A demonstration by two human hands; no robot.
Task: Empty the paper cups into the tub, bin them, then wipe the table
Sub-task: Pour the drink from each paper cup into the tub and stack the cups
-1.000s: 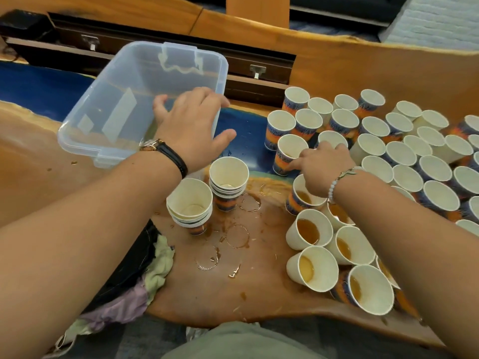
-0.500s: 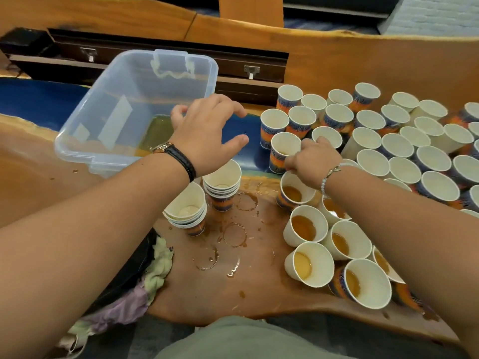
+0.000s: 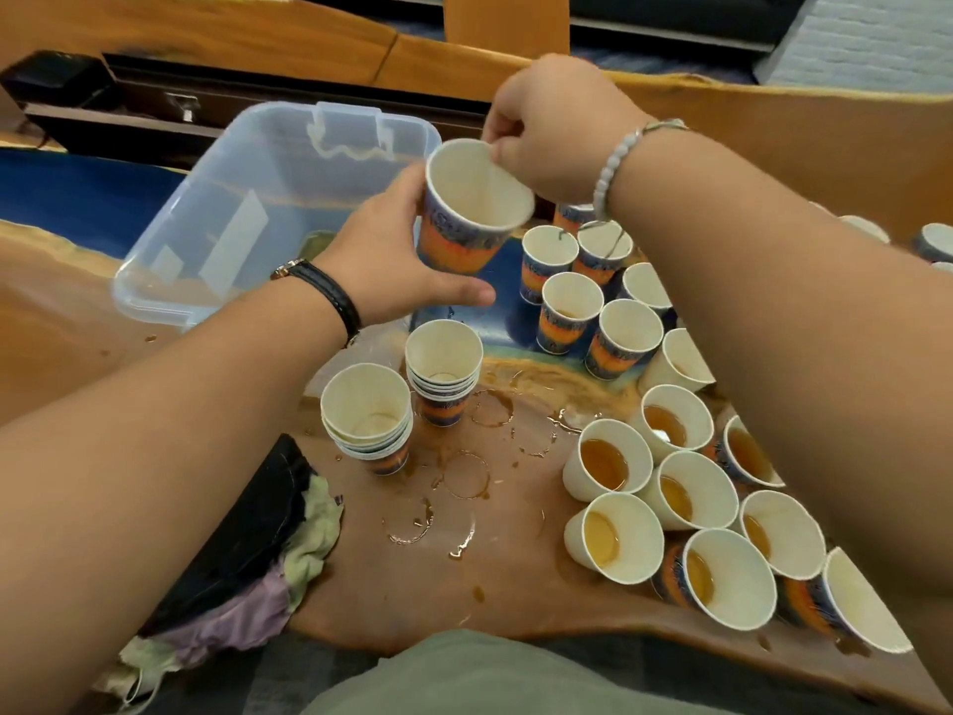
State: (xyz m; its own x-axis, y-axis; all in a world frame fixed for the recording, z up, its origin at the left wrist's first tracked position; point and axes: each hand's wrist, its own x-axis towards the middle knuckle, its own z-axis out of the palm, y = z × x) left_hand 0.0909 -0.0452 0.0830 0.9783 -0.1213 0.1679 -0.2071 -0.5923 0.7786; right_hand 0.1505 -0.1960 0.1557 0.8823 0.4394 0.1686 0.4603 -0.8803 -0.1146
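Note:
A paper cup with an orange and blue pattern hangs in the air beside the clear plastic tub. My right hand pinches its rim from above. My left hand wraps around its side from the left. The cup tilts toward me and looks empty inside. Two stacks of empty cups stand below. Several cups with amber liquid crowd the table's right side.
The wooden table is wet with ring marks and drips. A pile of cloths lies at its left front edge. A wooden bench back rises behind. More cups stand on the blue strip.
My right hand has lifted a cup from the group up and to the left. My left hand has come off the tub's edge and taken hold of the cup's side.

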